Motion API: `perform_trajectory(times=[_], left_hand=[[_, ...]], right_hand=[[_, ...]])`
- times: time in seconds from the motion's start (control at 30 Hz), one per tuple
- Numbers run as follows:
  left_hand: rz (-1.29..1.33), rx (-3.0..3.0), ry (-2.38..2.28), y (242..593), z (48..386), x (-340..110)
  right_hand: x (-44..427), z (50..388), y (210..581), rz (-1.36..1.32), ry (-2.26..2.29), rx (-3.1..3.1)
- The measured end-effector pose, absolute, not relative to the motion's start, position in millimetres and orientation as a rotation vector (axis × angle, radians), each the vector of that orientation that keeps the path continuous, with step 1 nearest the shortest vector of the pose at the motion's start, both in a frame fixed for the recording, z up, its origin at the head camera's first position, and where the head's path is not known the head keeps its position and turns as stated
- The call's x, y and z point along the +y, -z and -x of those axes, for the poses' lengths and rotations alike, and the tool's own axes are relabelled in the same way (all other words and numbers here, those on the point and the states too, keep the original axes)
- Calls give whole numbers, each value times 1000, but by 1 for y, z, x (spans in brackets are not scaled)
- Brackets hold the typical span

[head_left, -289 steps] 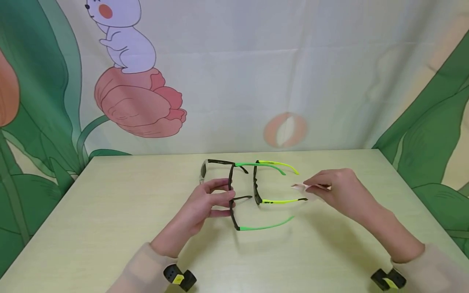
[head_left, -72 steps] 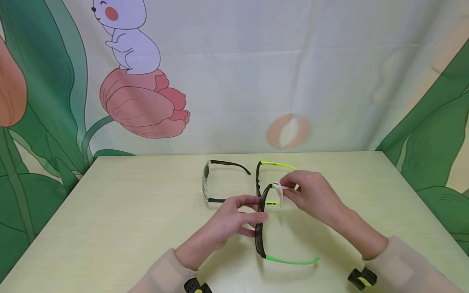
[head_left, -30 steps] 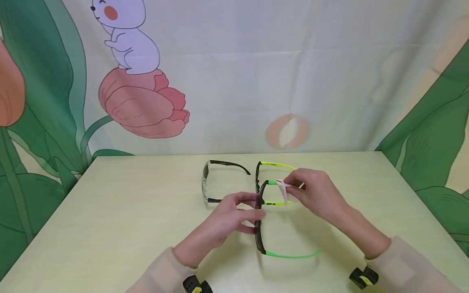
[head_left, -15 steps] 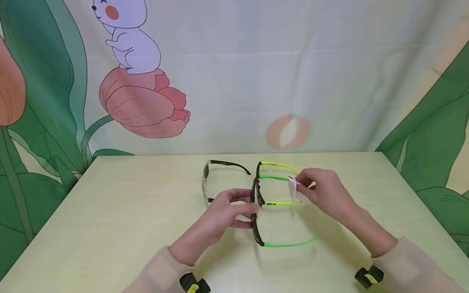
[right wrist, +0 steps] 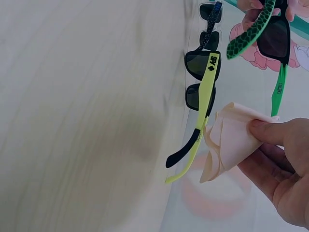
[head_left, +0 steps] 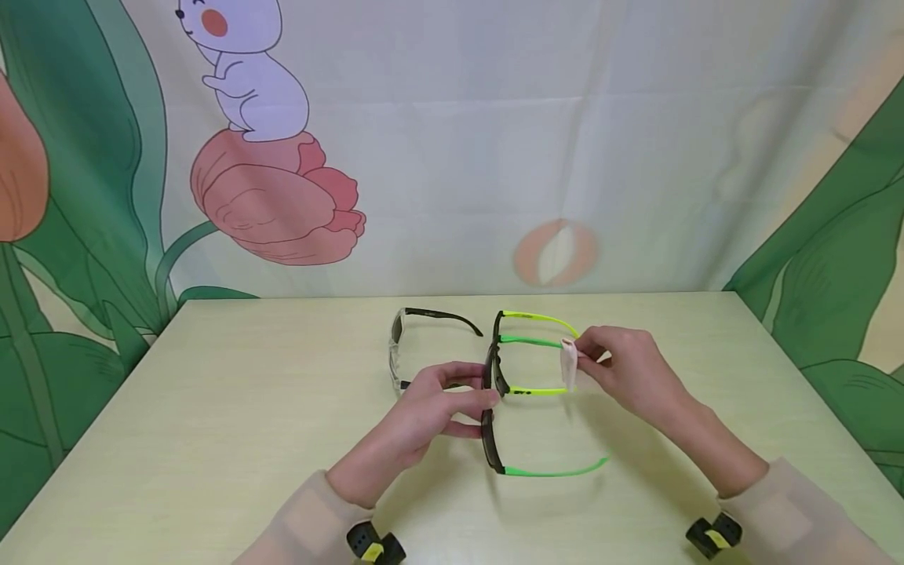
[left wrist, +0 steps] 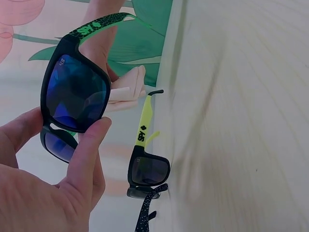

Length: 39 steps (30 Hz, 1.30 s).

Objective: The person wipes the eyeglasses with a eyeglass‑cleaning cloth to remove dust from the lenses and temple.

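My left hand point(head_left: 434, 416) grips a pair of black sunglasses point(left wrist: 77, 92) with green temples by the middle of the front frame, above the table. Its temples point to the right. My right hand point(head_left: 632, 365) pinches a folded pale pink cloth point(right wrist: 234, 140) around the end of the far green temple point(head_left: 530, 340). The cloth hides that tip. In the left wrist view the dark bluish lenses face the camera, with thumb and fingers at the bridge.
Black sunglasses with yellow temples point(head_left: 537, 391) stand on the table point(head_left: 233, 439) just behind the held pair. Clear-framed sunglasses with dark temples point(head_left: 441, 315) stand to their left. A printed curtain point(head_left: 438, 157) hangs behind the table's far edge.
Both hands have brought the green-templed sunglasses rightward since the earliest frame. The cloth has gone from apart to the far temple, then slid from near its hinge to its tip.
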State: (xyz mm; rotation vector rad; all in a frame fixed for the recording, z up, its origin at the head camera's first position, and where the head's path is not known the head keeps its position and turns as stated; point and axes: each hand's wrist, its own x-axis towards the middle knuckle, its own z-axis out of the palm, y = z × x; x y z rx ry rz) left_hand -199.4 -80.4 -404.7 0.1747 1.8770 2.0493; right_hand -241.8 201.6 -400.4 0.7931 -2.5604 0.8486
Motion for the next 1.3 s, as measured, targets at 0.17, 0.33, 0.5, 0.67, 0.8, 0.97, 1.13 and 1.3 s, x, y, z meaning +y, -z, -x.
perform_trajectory(times=[0.17, 0.33, 0.5, 0.67, 0.8, 0.97, 1.13, 1.3], left_hand=[[-193, 1876, -2041, 405, 200, -80], [-222, 1871, -2030, 407, 201, -76], [-231, 1877, -2010, 409, 201, -70], [-244, 1874, -1986, 409, 200, -67], [-248, 1872, -1969, 409, 199, -64], [-247, 1881, -1955, 407, 197, -62], [-251, 1894, -1954, 407, 198, -62], [-238, 1910, -1958, 407, 201, -65]], right_hand=[[200, 241, 399, -818, -846, -2557], [192, 240, 396, -871, -809, -2531], [185, 238, 392, -881, -745, -2520], [179, 236, 390, -894, -749, -2519], [174, 235, 388, -929, -754, -2494], [171, 234, 387, -962, -764, -2445], [173, 232, 384, -980, -813, -2396], [177, 231, 379, -981, -891, -2376]])
